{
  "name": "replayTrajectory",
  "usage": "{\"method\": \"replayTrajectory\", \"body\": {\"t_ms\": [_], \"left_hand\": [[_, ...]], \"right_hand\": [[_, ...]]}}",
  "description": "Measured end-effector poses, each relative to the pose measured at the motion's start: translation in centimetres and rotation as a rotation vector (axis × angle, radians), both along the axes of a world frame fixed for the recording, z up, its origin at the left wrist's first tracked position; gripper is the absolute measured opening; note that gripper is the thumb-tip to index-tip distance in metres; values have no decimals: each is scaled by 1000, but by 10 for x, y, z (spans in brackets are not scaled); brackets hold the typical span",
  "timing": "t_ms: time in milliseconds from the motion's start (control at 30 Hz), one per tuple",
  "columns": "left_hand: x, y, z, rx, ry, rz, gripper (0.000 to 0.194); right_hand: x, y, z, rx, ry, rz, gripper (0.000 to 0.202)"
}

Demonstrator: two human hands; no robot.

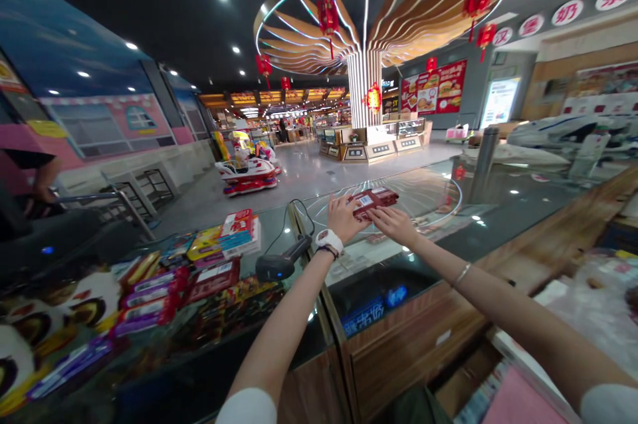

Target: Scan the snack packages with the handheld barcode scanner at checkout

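Over the glass counter top, dark red-brown snack packets [381,197] with a white label lie together between my two hands. My left hand [343,218], wearing a white watch on its wrist, curls its fingers round the packets' left end. At their near edge, my right hand [397,224] has its fingertips closed on them, and a thin bangle circles that forearm. How many packets are stacked there I cannot tell. A black barcode scanner [279,266] rests on the counter to the left of my left wrist.
Left of the scanner lie purple-and-red wrapped snacks [149,301], a larger brown packet [214,280] and a stack of red and blue boxes [239,230]. A metal post [486,161] stands at the counter's far right. Another person's arm [47,175] shows at the far left.
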State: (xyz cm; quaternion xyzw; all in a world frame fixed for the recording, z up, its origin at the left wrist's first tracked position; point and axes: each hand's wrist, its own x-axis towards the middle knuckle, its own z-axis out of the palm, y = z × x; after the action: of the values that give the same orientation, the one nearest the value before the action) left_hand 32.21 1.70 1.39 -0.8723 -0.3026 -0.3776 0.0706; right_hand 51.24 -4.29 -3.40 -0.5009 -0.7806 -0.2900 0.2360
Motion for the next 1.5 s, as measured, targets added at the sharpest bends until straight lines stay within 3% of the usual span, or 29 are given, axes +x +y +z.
{"method": "replayTrajectory", "body": {"t_ms": [367, 667, 867, 1133, 1500], "left_hand": [[42, 26, -10, 79, 71, 3, 15], [83, 56, -26, -2, -48, 89, 30], [103, 74, -38, -109, -35, 132, 31], [110, 87, -53, -141, 42, 109, 35], [102, 85, -50, -159, 71, 28, 33]], "right_hand": [[41, 41, 8, 26, 105, -179, 35], [62, 79, 12, 229, 223, -286, 30], [67, 97, 6, 174, 304, -370, 28], [73, 104, -5, 108, 337, -408, 29], [80, 99, -10, -8, 354, -409, 33]]}}
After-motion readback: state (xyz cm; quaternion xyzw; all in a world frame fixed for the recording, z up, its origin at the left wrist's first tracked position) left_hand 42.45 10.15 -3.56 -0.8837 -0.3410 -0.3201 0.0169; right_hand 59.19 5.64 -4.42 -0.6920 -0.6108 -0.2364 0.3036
